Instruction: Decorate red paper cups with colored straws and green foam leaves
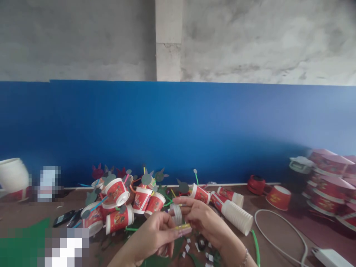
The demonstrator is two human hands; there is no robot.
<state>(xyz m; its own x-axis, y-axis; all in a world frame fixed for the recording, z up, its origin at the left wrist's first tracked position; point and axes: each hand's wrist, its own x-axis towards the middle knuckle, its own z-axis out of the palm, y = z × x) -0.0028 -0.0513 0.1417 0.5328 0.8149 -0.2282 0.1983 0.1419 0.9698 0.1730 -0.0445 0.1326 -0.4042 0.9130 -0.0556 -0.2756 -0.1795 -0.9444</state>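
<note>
Two hands of mine meet close together in front of me, bent over small work. My left hand (pixel 157 234) is closed, fingers curled, with a thin yellow strip (pixel 182 226) pinched at its tips; I can't make out whether the strip is a straw or something flatter. My right hand (pixel 204 216) arches towards it, fingers bent about a whitish ring (pixel 177 214), perhaps a roll of tape, that sits in the gap between both hands. I cannot tell how firmly the right fingers grip it, or which hand bears its weight.

The step I'm on, I'd judge, is bringing ring and strip together. The next move seems to call for a steady left pinch while the right fingertips do the fine work, without bending the strip.

Beyond my left hand and to its left lie red printed cups (pixel 119 220) with grey cut-outs (pixel 147 179) among them. Just right of my right forearm lies a nested stack of cups (pixel 237 217); small white squares (pixel 210 257) are scattered below that hand.
</note>
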